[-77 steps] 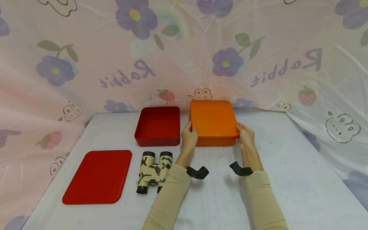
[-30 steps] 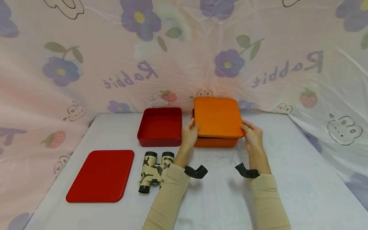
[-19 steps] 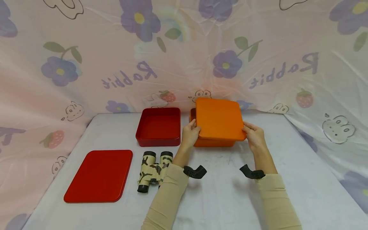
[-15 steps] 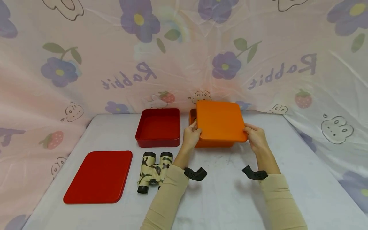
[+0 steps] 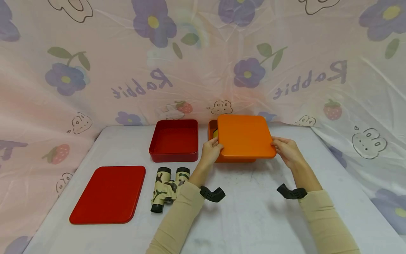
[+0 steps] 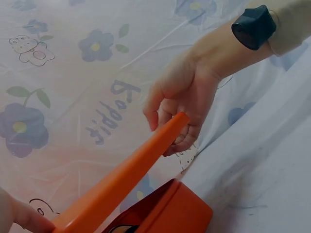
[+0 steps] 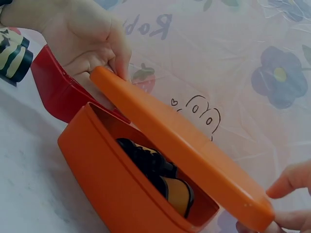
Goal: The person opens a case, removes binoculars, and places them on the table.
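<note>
Both hands pinch the side edges of the orange lid [image 5: 246, 137]: the left hand [image 5: 209, 155] at its left edge, the right hand [image 5: 290, 153] at its right. The lid is raised and tilted over the orange box [image 7: 112, 179], shifted to the right of it. Inside the box, the right wrist view shows a black and yellow object [image 7: 177, 194], partly hidden by the lid. Left of the box, the red box [image 5: 174, 138] stands uncovered, with nothing seen inside.
The red lid [image 5: 109, 194] lies flat at the front left of the white table [image 5: 253, 218]. Camouflage binoculars [image 5: 165, 190] lie beside it, partly covered by the left sleeve. A patterned cloth [image 5: 203, 53] hangs behind the table.
From covering the orange box, the lid has come up and slid to the right, exposing the box's left side and part of the contents. The right hand has moved right with it.
</note>
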Action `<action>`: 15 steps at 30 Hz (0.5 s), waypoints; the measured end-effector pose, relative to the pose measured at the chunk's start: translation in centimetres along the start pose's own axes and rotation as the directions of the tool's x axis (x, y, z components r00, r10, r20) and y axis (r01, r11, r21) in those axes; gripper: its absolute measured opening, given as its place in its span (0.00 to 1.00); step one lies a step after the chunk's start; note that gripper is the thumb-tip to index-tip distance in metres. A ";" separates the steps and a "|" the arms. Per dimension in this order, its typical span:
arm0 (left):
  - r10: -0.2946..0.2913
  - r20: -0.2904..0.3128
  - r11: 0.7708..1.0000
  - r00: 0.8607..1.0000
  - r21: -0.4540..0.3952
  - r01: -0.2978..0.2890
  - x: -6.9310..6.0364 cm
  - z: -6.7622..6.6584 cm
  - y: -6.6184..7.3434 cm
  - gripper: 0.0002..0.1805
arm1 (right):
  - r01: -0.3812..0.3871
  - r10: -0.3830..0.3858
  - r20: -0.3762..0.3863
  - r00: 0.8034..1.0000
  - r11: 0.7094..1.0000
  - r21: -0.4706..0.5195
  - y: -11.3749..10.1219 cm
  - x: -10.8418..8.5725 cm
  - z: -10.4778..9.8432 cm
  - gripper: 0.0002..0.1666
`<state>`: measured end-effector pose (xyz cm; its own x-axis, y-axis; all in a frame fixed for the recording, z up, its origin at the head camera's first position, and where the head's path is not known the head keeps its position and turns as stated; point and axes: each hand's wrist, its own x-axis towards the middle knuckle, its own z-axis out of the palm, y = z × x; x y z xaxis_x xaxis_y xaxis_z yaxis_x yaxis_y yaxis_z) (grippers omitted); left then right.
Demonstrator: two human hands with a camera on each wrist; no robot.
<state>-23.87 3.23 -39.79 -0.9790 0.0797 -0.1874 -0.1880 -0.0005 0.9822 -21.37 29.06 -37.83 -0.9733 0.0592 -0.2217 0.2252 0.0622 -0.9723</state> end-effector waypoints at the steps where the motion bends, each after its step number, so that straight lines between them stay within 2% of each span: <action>1: 0.002 -0.001 1.000 1.000 0.002 -0.002 0.0 0.0 -0.1 0.30 | -0.003 0.003 0.002 1.000 1.000 -0.016 0.0 0.0 -0.1 0.37; 6: 0.020 0.002 0.999 1.000 0.026 -0.020 -0.2 0.1 -0.8 0.29 | -0.012 0.012 -0.004 1.000 0.996 -0.087 -0.1 -0.2 -0.4 0.39; 15: 0.014 0.009 0.997 1.000 0.072 -0.015 -0.8 0.2 -1.3 0.25 | 0.004 -0.004 0.001 1.000 0.979 -0.204 0.1 -0.4 -1.5 0.38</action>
<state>-22.80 3.36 -40.88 -0.9809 0.0883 -0.1734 -0.1676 0.0702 0.9834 -20.93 30.53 -37.78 -0.9743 0.0579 -0.2179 0.2254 0.2648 -0.9376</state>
